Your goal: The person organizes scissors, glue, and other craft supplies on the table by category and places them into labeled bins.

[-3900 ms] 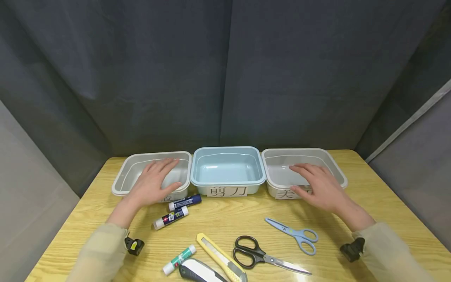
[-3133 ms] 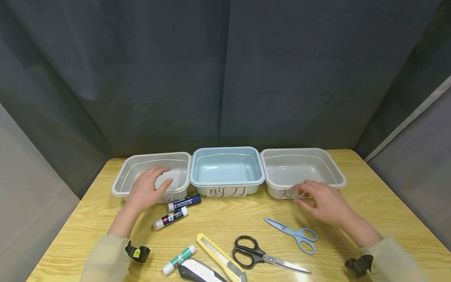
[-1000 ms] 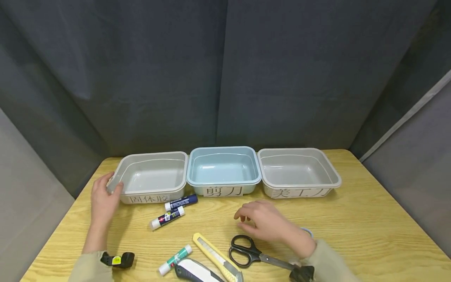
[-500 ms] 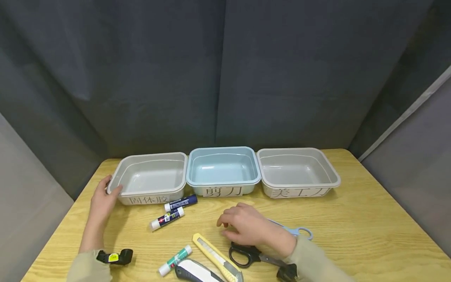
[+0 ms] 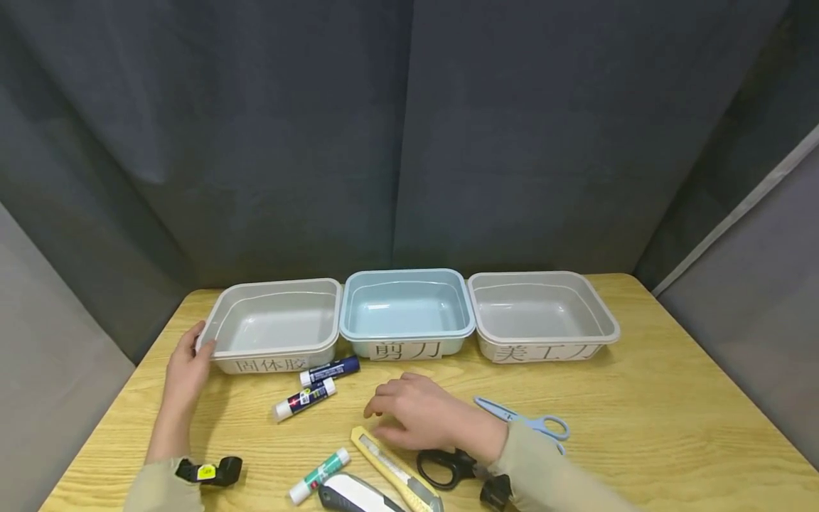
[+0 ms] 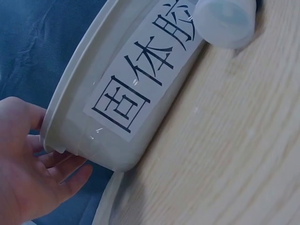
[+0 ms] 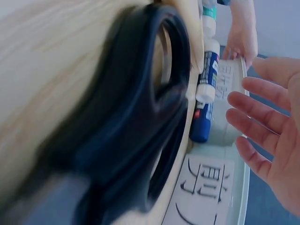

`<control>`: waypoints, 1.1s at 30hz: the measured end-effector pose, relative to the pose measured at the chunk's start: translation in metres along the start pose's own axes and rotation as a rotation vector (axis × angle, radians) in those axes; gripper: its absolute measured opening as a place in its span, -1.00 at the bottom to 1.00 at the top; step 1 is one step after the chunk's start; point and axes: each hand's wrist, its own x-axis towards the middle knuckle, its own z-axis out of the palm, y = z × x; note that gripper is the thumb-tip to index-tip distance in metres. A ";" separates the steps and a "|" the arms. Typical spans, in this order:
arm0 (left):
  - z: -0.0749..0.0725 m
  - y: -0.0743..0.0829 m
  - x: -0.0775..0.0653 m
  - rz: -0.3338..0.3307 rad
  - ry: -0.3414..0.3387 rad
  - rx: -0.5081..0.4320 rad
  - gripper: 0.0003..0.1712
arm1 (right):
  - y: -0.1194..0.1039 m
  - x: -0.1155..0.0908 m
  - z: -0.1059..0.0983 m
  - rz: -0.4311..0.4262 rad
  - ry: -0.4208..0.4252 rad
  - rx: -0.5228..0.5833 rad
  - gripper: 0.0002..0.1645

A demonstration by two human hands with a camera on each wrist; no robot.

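My left hand (image 5: pixel 185 373) holds the near-left corner of the left grey bin (image 5: pixel 271 284). Its fingers (image 6: pixel 70 171) lie under the outer rim in the left wrist view. My right hand (image 5: pixel 416 412) hovers loosely bent and holds nothing. Just below it lies a yellow utility knife (image 5: pixel 393 469), with black-handled scissors (image 5: pixel 441 469) partly hidden by the right wrist. Two dark blue glue sticks (image 5: pixel 303 400) lie before the left bin. A green glue stick (image 5: pixel 320 476) and a black-and-white utility knife (image 5: pixel 358 494) lie nearer. Light blue scissors (image 5: pixel 525 419) rest at right, partly covered by the sleeve.
A light blue bin (image 5: pixel 409 334) stands in the middle and another grey bin (image 5: pixel 544 338) at right, side by side with the left one. Each bears a paper label. A dark curtain (image 5: pixel 397 142) hangs behind the wooden table (image 5: pixel 665 427).
My left hand has gone from over the left bin to its left corner. The right hand has swept left from the right bin to above the yellow utility knife.
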 end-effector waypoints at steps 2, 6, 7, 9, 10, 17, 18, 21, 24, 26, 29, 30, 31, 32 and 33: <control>0.000 -0.001 0.000 0.004 -0.007 -0.009 -0.36 | -0.003 0.004 0.002 -0.023 -0.006 -0.004 -0.70; 0.001 -0.002 -0.001 -0.002 -0.019 -0.021 -0.36 | -0.008 0.012 0.007 -0.064 -0.030 -0.026 -0.67; 0.001 -0.002 -0.001 -0.003 -0.021 -0.022 -0.36 | -0.009 0.013 0.008 -0.073 -0.037 -0.030 -0.66; 0.001 -0.003 -0.001 -0.007 -0.013 -0.025 -0.36 | -0.012 0.016 0.009 -0.087 -0.054 -0.033 -0.65; 0.001 -0.003 -0.001 -0.009 -0.009 -0.027 -0.36 | -0.013 0.018 0.010 -0.091 -0.061 -0.030 -0.64; -0.001 -0.002 0.000 -0.012 -0.009 -0.035 -0.36 | -0.019 0.026 0.017 -0.120 -0.089 -0.024 -0.62; -0.001 -0.002 0.000 -0.012 -0.007 -0.037 -0.36 | -0.020 0.027 0.018 -0.126 -0.090 -0.025 -0.62; -0.001 -0.001 0.001 -0.019 -0.006 -0.045 -0.36 | -0.023 0.030 0.022 -0.141 -0.099 -0.041 -0.63; -0.001 -0.002 0.000 -0.022 -0.012 -0.050 -0.35 | -0.027 0.032 0.026 -0.150 -0.107 -0.071 -0.66; -0.001 -0.002 0.000 -0.025 -0.018 -0.049 -0.35 | -0.029 0.034 0.028 -0.150 -0.114 -0.082 -0.69; -0.001 -0.004 0.000 -0.032 -0.023 -0.051 -0.36 | -0.032 0.035 0.030 -0.146 -0.117 -0.085 -0.73; -0.001 -0.004 0.000 -0.033 -0.022 -0.050 -0.36 | -0.032 0.036 0.030 -0.145 -0.118 -0.086 -0.73; -0.001 -0.004 0.000 -0.033 -0.021 -0.050 -0.36 | -0.033 0.037 0.031 -0.145 -0.117 -0.090 -0.73; -0.001 -0.004 0.001 -0.032 -0.021 -0.047 -0.36 | -0.033 0.037 0.031 -0.145 -0.116 -0.097 -0.74; -0.001 -0.004 0.001 -0.032 -0.021 -0.045 -0.36 | -0.034 0.038 0.031 -0.145 -0.117 -0.103 -0.74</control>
